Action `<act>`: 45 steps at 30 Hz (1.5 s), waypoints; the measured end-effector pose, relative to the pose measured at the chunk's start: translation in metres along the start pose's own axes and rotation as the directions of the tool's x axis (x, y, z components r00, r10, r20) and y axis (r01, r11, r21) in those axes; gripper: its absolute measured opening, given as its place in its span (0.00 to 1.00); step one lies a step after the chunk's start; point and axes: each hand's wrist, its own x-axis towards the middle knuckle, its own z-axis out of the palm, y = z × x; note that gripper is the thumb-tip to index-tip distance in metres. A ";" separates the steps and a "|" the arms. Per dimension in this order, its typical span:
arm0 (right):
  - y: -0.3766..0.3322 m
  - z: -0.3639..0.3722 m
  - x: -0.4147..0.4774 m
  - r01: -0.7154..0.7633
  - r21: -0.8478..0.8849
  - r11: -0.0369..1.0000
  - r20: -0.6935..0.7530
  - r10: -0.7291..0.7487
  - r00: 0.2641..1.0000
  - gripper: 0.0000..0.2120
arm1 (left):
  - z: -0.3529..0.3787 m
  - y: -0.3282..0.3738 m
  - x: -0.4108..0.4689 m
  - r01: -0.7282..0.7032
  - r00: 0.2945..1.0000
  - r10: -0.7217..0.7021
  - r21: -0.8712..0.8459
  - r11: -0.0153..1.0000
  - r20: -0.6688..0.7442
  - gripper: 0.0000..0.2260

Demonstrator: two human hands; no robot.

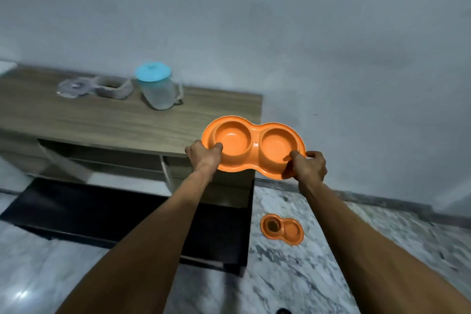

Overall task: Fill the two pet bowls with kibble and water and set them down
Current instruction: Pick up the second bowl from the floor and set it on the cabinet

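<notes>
I hold an orange double pet bowl [254,145] in the air over the right end of the wooden cabinet [107,120]. Both of its wells look empty. My left hand [204,157] grips its left rim and my right hand [309,164] grips its right rim. A second orange double bowl [282,229] lies on the marble floor below, with dark kibble in its left well. On the cabinet top stand a clear jug with a blue lid [157,86] and an open grey container [112,88] with its lid [74,86] beside it.
The cabinet has open shelves under its top and a dark base or drawer [127,216] jutting out at floor level. A plain grey wall runs behind. Marble floor [331,262] extends to the right of the cabinet.
</notes>
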 end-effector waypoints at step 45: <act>-0.078 0.581 -0.170 -0.090 -0.219 0.971 -0.003 0.092 0.996 0.24 | -0.351 -0.102 0.495 0.097 0.980 -0.150 0.338 0.936 0.133 0.23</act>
